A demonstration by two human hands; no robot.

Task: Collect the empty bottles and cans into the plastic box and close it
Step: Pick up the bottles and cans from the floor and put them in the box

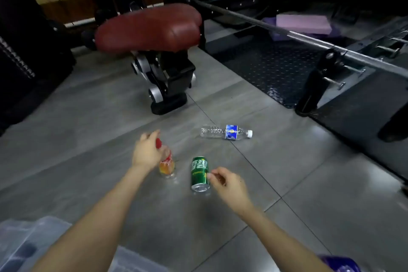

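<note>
Item one: green can (199, 174), lying on the grey floor (287, 172); all places are given from it. Your right hand (227, 183) sits just right of it, fingers curled, loosely apart, fingertips at its side. Left of it, your left hand (146, 152) clamps the red-capped bottle (166, 164) near its neck. Beyond it lies a clear water bottle (226, 132). Nearer you and left: the plastic box (26, 240).

Bare floor (287, 183) lies open right of the can (199, 173); bench base (170, 86) blocks beyond.
</note>
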